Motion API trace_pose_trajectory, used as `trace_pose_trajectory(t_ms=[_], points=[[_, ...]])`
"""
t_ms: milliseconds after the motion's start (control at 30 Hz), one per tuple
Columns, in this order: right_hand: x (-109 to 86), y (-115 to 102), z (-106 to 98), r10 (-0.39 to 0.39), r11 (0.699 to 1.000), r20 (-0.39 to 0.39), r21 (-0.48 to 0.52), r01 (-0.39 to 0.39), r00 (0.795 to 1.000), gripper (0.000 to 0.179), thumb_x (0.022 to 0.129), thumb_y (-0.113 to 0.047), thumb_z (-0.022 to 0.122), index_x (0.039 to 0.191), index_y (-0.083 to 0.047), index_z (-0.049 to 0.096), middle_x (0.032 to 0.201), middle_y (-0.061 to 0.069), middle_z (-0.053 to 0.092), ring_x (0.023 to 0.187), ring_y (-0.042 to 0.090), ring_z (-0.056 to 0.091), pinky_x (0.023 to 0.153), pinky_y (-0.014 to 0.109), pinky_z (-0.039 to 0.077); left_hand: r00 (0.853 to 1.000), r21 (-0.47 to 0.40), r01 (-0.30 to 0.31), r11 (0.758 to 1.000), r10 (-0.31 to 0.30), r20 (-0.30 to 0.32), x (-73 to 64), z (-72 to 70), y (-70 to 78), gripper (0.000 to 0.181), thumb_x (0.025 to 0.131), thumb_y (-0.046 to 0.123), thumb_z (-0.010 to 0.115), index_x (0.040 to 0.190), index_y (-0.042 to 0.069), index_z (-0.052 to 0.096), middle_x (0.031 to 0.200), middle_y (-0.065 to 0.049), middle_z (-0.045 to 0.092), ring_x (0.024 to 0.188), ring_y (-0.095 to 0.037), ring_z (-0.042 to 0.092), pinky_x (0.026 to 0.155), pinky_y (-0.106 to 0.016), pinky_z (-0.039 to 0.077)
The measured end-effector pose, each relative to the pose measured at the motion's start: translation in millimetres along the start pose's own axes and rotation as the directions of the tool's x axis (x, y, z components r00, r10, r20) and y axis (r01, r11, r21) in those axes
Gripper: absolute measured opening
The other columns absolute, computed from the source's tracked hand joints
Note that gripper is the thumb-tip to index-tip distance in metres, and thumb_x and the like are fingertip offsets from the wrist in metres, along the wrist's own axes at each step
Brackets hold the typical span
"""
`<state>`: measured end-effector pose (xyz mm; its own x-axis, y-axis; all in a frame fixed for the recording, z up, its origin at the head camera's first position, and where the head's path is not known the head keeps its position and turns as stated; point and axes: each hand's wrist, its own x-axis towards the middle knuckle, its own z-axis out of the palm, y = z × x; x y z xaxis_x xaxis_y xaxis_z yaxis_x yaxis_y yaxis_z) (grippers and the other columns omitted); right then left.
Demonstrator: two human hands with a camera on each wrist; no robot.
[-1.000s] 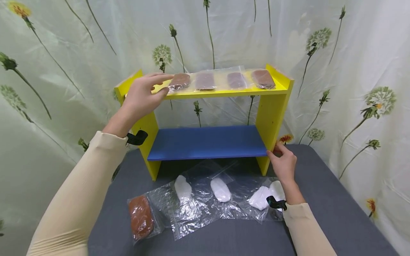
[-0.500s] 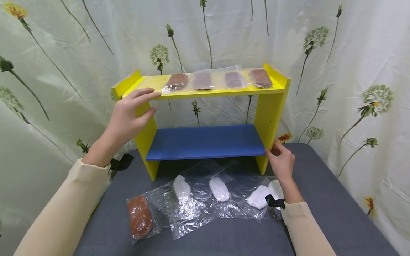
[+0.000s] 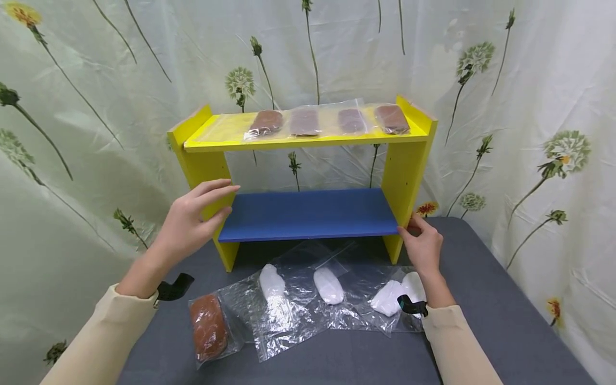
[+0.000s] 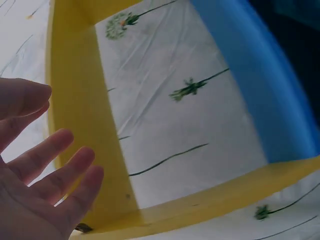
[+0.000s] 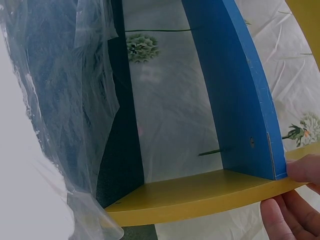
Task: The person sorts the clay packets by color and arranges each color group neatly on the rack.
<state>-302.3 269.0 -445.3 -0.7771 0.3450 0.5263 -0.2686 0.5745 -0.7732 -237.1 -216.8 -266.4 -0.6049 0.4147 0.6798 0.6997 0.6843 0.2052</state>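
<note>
My left hand [image 3: 194,214] is in the air at the left side of a yellow shelf unit [image 3: 411,171], fingers spread and nothing in them. In the left wrist view its fingers [image 4: 82,160] overlap the yellow wood. My right hand [image 3: 424,243] grips the edge of the unit's right side panel, thumb by the end of the blue shelf [image 3: 310,214]. The right wrist view shows that thumb [image 5: 304,168] on one face of the panel and fingers on the other. On the yellow top lie several clear bags with flat brown pieces [image 3: 305,121].
In front of the unit, several clear zip bags with white pieces [image 3: 329,286] overlap on the grey table [image 3: 366,358]. A bagged reddish-brown block [image 3: 209,327] lies at their left. A flower-print curtain [image 3: 520,107] hangs behind.
My left hand has come away from the leftmost brown piece on top and moved down and left, to the height of the blue shelf. The right hand keeps its grip.
</note>
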Motion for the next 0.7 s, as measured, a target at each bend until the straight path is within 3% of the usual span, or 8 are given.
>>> trace_pose_trajectory(t_ms=[33,167,233,433,567,700], points=[[0.0,0.2,-0.2,-0.001,1.0,-0.001,0.0,0.001,1.0,0.042,0.089,-0.017,0.079,0.13,-0.019,0.071,0.104,0.007,0.075,0.094,0.021,0.069,0.066,0.014,0.048,1.0,0.001,0.006,1.0,-0.006,0.008,-5.5,3.3,-0.3,0.05,0.088,-0.001,0.075,0.135,0.015,0.067,0.139,-0.005,0.059,0.126,-0.026,0.056,0.088,-0.041,0.052],[-0.1,0.8,-0.5,-0.003,1.0,-0.002,-0.007,0.003,1.0,0.042,0.089,-0.018,0.08,0.13,-0.02,0.071,0.104,0.006,0.075,0.093,0.021,0.069,0.065,0.014,0.048,0.999,-0.011,0.042,0.999,-0.041,0.032,-30.8,16.7,-3.2,0.053,0.086,-0.001,0.077,0.135,0.016,0.066,0.14,-0.005,0.058,0.127,-0.027,0.055,0.072,-0.028,0.048],[-0.2,1.5,0.1,-0.002,1.0,0.0,-0.013,0.002,1.0,0.043,0.089,-0.019,0.08,0.131,-0.02,0.071,0.104,0.006,0.075,0.094,0.021,0.069,0.064,0.014,0.048,0.996,-0.015,0.078,0.997,-0.077,0.048,-44.7,23.4,-4.7,0.055,0.086,-0.001,0.077,0.136,0.017,0.066,0.141,-0.003,0.057,0.127,-0.027,0.055,0.072,-0.028,0.047],[-0.7,2.1,1.0,-0.012,1.0,-0.016,-0.026,0.011,1.0,0.044,0.088,-0.017,0.081,0.13,-0.021,0.071,0.103,0.005,0.075,0.092,0.02,0.07,0.066,0.014,0.049,0.976,-0.029,0.193,0.981,-0.189,0.109,-85.7,43.3,-8.4,0.06,0.083,-0.002,0.079,0.138,0.017,0.064,0.14,-0.006,0.057,0.126,-0.031,0.055,0.082,-0.047,0.054],[-1.2,1.8,1.7,-0.035,0.999,-0.032,-0.02,0.034,0.999,0.043,0.087,-0.014,0.081,0.129,-0.019,0.072,0.101,0.006,0.076,0.09,0.022,0.07,0.064,0.013,0.047,0.949,-0.026,0.285,0.958,-0.278,0.15,-111.6,52.0,-11.8,0.062,0.083,-0.001,0.08,0.138,0.022,0.064,0.14,-0.003,0.057,0.125,-0.029,0.056,0.083,-0.048,0.055],[-0.7,1.8,1.4,-0.042,0.999,-0.032,-0.006,0.042,0.999,0.043,0.087,-0.013,0.081,0.128,-0.017,0.072,0.1,0.007,0.076,0.089,0.023,0.07,0.062,0.011,0.046,0.907,-0.057,0.391,0.919,-0.373,0.196,-139.8,56.8,-13.8,0.065,0.082,-0.004,0.08,0.138,0.025,0.064,0.138,0.0,0.058,0.124,-0.029,0.057,0.079,-0.04,0.058]])
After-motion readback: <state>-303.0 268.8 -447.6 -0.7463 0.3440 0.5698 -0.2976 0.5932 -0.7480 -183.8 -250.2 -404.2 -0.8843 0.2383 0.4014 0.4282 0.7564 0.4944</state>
